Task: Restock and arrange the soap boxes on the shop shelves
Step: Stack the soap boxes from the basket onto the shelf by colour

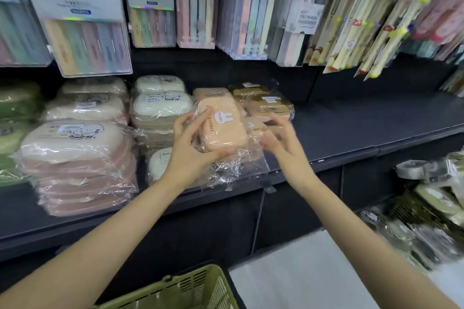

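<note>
A peach soap box (222,126) with a rabbit label, wrapped in clear plastic, is held above the black shelf (351,128). My left hand (193,145) grips its left side and underside. My right hand (281,140) hovers just right of it with spread, loosely bent fingers and holds nothing. Under and behind the box lie more peach boxes (213,94) and tan boxes (266,103). White boxes (160,105) and stacks of cream and pink boxes (75,148) stand to the left.
Toothbrush packs (195,0) hang above the shelf. A green plastic basket (180,288) sits below at the front. Wrapped goods (426,208) fill the lower right shelf. The right part of the black shelf is bare. Green boxes (15,108) lie at the far left.
</note>
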